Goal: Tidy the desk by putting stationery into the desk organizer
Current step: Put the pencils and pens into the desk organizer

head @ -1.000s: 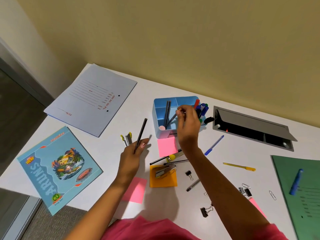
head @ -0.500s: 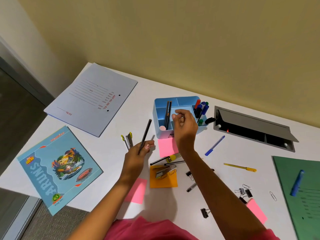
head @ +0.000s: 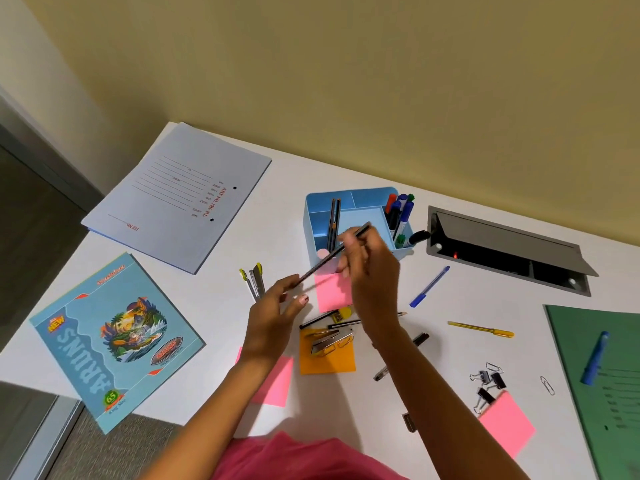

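A light-blue desk organizer stands at the back of the white desk. It holds two dark pencils in its left slot and several markers on its right side. Just in front of it, my right hand pinches a dark pencil that slants up toward the organizer's middle compartment. My left hand is below and to the left with its fingers straight. Its fingertips are at the pencil's lower end and its thumb is off the pencil.
Loose on the desk are a blue pen, a yellow pen, an orange sticky pad with a metal stapler, pink sticky notes, binder clips and small cutters. A notebook lies left, a green folder right, an open cable hatch behind.
The dark pencil passed from my left hand to my right. My right hand drew back from the organizer and took it, and my left fingers opened.
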{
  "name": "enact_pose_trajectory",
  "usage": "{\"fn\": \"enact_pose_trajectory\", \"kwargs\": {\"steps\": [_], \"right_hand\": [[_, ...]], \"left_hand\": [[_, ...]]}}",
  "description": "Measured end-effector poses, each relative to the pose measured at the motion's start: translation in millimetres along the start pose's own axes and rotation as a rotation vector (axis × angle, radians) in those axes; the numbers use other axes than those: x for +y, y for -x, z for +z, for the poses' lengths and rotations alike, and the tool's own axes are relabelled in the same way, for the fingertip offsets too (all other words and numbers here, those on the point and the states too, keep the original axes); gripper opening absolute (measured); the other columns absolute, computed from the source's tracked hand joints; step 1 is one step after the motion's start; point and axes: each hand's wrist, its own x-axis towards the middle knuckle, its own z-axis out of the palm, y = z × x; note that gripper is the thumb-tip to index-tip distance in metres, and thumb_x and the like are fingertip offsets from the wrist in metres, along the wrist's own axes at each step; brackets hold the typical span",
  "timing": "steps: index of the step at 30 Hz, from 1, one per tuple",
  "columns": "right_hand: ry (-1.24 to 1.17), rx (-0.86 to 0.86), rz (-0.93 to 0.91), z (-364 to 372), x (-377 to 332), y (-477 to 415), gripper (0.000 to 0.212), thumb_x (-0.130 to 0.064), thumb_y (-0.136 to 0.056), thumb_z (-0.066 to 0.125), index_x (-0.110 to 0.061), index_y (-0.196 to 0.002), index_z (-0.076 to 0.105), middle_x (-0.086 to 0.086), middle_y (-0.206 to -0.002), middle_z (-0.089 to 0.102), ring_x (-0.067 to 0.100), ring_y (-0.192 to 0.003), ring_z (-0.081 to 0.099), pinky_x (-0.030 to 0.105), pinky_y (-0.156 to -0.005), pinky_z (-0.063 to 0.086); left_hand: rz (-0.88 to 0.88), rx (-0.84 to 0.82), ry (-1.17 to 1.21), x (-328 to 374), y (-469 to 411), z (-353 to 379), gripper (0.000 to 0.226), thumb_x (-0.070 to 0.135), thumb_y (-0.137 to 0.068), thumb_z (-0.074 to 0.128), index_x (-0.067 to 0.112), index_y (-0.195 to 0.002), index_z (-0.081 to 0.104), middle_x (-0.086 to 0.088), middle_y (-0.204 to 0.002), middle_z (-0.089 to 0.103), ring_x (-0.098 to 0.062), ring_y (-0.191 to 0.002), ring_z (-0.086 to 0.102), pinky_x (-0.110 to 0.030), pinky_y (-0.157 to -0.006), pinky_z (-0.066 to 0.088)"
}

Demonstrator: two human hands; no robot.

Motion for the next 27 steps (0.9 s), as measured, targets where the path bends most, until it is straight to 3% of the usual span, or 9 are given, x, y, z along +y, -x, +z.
{"fn": "enact_pose_trajectory", "kwargs": {"steps": [2,5,7,11,15,20,24,27], "right_hand": [[0.069,0.174,-0.107,-3.5,-0.5,-13.6,0.018,-0.018,-0.096,0.050,-0.005,-0.086,0.058,0.003,-0.069,0.059,0.014,-0.059,0.056,0.018,-0.054,0.046],[0.190,0.341,-0.279,-4.9,1.4,-32.0,0.017,-0.011,-0.095,0.051,0.001,-0.087,0.060,0.001,-0.074,0.054,0.004,-0.064,0.044,0.004,-0.059,0.038],[0.234,0.331,-0.394,-2.9,7.2,-40.6,0.017,-0.007,-0.095,0.050,0.005,-0.086,0.059,0.010,-0.075,0.057,0.005,-0.068,0.044,0.004,-0.062,0.035],[0.287,0.218,-0.544,8.0,26.6,-47.2,0.017,-0.002,-0.095,0.048,0.009,-0.087,0.058,0.016,-0.076,0.055,0.016,-0.069,0.050,0.017,-0.061,0.039],[0.239,0.080,-0.461,19.4,46.7,-47.6,0.019,-0.006,-0.098,0.046,0.008,-0.093,0.058,0.015,-0.080,0.054,0.019,-0.071,0.050,0.022,-0.062,0.041],[0.209,-0.067,-0.279,26.8,61.7,-49.7,0.012,-0.007,-0.096,0.051,0.003,-0.093,0.057,0.008,-0.080,0.050,0.003,-0.071,0.045,0.007,-0.064,0.036],[0.232,-0.047,-0.160,28.8,67.9,-49.8,0.013,-0.009,-0.093,0.057,0.000,-0.101,0.056,0.000,-0.081,0.049,-0.003,-0.066,0.048,0.005,-0.063,0.038],[0.272,0.066,-0.241,22.3,63.1,-38.9,0.021,-0.010,-0.091,0.059,0.002,-0.107,0.055,-0.001,-0.070,0.047,0.001,-0.061,0.042,0.004,-0.064,0.038]], "left_hand": [[-0.015,0.033,-0.015,-3.5,-1.9,-4.4,0.043,0.029,-0.089,0.060,0.017,-0.130,0.054,0.010,-0.122,0.057,-0.007,-0.108,0.054,-0.015,-0.087,0.038],[-0.012,0.045,-0.065,-9.6,-5.6,-9.2,0.039,0.017,-0.092,0.059,0.015,-0.130,0.054,0.005,-0.125,0.058,-0.011,-0.110,0.055,-0.008,-0.081,0.037],[-0.008,0.049,-0.083,-11.7,-7.0,-10.7,0.037,0.017,-0.092,0.059,0.015,-0.129,0.055,0.004,-0.125,0.059,-0.014,-0.112,0.057,0.000,-0.077,0.035],[-0.006,0.062,-0.076,-10.7,-6.9,-10.4,0.034,0.016,-0.092,0.059,0.014,-0.126,0.057,0.003,-0.122,0.061,-0.014,-0.110,0.058,0.002,-0.076,0.035],[-0.012,0.067,-0.054,-9.8,-6.4,-8.1,0.032,0.013,-0.091,0.059,0.011,-0.124,0.058,0.003,-0.116,0.063,-0.009,-0.103,0.057,0.007,-0.072,0.033],[-0.022,0.057,-0.050,-12.5,-4.0,-7.0,0.030,0.013,-0.092,0.058,0.012,-0.122,0.059,0.006,-0.110,0.063,-0.009,-0.100,0.058,0.006,-0.072,0.034],[-0.033,0.063,-0.038,-14.3,-3.1,-4.9,0.027,0.010,-0.091,0.059,0.012,-0.117,0.061,0.004,-0.105,0.065,-0.009,-0.096,0.060,0.005,-0.071,0.036],[-0.029,0.059,-0.060,-16.9,-2.9,-2.8,0.024,0.010,-0.091,0.059,0.013,-0.115,0.062,0.005,-0.102,0.065,-0.009,-0.094,0.059,0.003,-0.071,0.036]]}}
